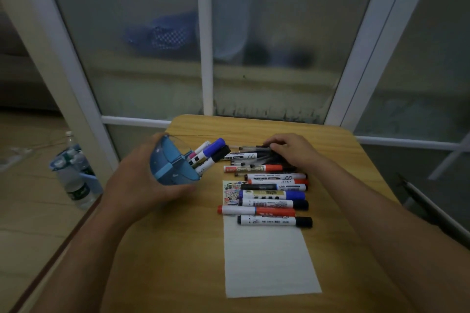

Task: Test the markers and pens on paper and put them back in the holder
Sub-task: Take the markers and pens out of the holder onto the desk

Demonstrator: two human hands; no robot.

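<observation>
On my feed the marker labels are mostly too small and blurred to read; I make out only a large "M" logo on one white-barrelled marker [243, 156] and a barcode on another [273, 204]; the left hand [142, 180] grips the blue holder [170, 162], tipped on its side towards the pile, fingers curled round its wall; inside it I see several markers [208, 154] with blue, black and pink caps poking out of the mouth; the right hand [292, 150] rests on the far end of the loose markers and pens [269, 190], fingers curled over dark pens; that row lies across the top of the paper [269, 262] on the wooden table [178, 249]; a basket of water bottles [73, 173] stands on the floor to the left.
</observation>
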